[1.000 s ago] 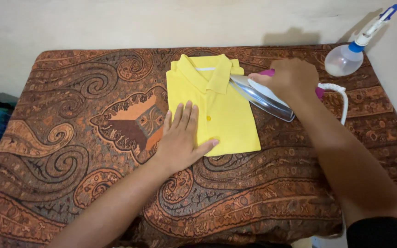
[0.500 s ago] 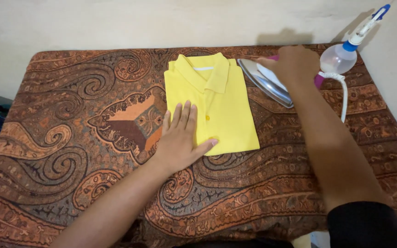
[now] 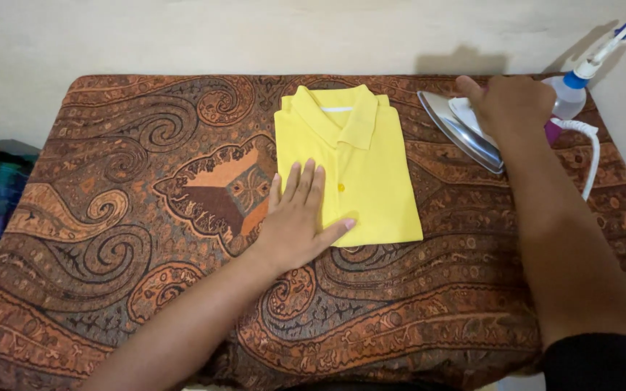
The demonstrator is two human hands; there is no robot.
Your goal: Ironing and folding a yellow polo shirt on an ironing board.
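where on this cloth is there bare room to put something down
Free: the patterned cloth left of the yellow shirt, and the strip below it. Crowded: the right rear corner, with iron, cord and spray bottle.

A folded yellow polo shirt (image 3: 353, 163) lies on the paisley-covered bench (image 3: 110, 217). The left hand (image 3: 297, 221) presses flat on the shirt's lower left corner. Right of the shirt, the right hand (image 3: 510, 105) grips a tilted iron (image 3: 459, 130), with a spray bottle (image 3: 581, 80) just beyond it

Dim, warm, even light; soft shadows on wall (image 3: 182, 43) behind; focus sharp, slight softness at edges.
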